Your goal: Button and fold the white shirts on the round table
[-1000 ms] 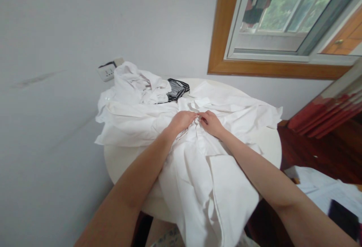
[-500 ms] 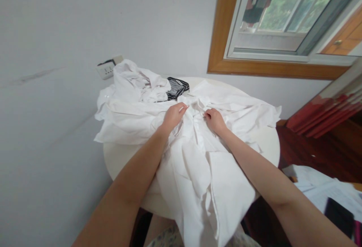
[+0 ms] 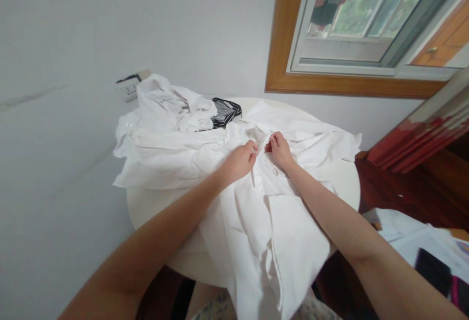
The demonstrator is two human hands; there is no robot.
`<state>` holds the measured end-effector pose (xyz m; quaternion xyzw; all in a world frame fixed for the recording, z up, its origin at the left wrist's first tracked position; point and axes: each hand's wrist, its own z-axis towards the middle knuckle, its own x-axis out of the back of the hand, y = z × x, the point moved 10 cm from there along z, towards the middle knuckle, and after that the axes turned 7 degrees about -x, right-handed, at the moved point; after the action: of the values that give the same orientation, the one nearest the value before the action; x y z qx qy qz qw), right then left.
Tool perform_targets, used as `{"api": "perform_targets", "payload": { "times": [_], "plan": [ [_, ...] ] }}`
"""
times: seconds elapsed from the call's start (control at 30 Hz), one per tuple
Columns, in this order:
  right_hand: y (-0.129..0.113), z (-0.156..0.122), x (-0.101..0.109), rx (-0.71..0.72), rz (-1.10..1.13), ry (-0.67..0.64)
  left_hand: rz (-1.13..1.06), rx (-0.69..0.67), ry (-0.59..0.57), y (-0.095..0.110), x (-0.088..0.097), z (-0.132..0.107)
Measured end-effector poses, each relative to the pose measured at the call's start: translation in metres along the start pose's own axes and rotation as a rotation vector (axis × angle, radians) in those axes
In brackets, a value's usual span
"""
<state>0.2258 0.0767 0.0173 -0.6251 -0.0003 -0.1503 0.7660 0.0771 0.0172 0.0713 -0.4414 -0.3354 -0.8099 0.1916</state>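
Observation:
A white shirt (image 3: 293, 242) lies spread over a round white table, with its sleeves out to both sides and its lower part hanging over the near edge. My left hand (image 3: 240, 161) is closed in a pinch at the front opening, just below the collar (image 3: 234, 132). Close by on the right, my right hand (image 3: 281, 150) pinches the other edge of the opening. A small gap separates the two hands. The fingertips partly hide the cloth they grip, and I cannot make out any button.
Beyond the left sleeve lie a crumpled white cloth (image 3: 161, 105) and a black-and-white striped item (image 3: 225, 112). A wall socket (image 3: 127, 88) is behind them. The table (image 3: 150, 205) stands against the wall, below a wood-framed window (image 3: 348, 85). Papers (image 3: 403, 234) and a dark object (image 3: 432, 271) are at lower right.
My left hand has moved right and slightly nearer to me, closing most of the gap to my right hand. The right hand has stayed nearly in place, still pinching. The view has shifted slightly.

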Motion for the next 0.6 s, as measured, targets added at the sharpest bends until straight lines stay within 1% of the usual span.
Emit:
{"api": "perform_targets", "payload": {
  "times": [0.07, 0.13, 0.2, 0.27, 0.37, 0.47, 0.6],
  "plan": [
    [0.001, 0.001, 0.001, -0.011, 0.018, 0.002, -0.080, -0.020, -0.026, 0.000, -0.011, -0.013],
    [0.001, 0.001, 0.000, -0.017, 0.028, -0.006, -0.096, -0.055, -0.007, -0.004, -0.014, -0.024],
    [-0.001, 0.000, -0.002, -0.002, 0.014, -0.020, -0.096, -0.068, -0.004, -0.012, -0.015, -0.029],
    [-0.004, -0.001, -0.004, 0.024, -0.017, -0.040, -0.104, -0.064, -0.028, -0.019, -0.016, -0.030],
    [-0.005, -0.002, -0.005, 0.035, -0.031, -0.049, -0.134, -0.085, -0.054, -0.023, -0.013, -0.029],
    [-0.004, -0.001, -0.005, 0.039, -0.027, -0.053, -0.155, -0.133, -0.071, -0.022, -0.010, -0.031],
    [-0.004, 0.000, -0.005, 0.066, -0.074, -0.062, -0.106, -0.191, -0.072, -0.016, -0.006, -0.034]
  ]
}}
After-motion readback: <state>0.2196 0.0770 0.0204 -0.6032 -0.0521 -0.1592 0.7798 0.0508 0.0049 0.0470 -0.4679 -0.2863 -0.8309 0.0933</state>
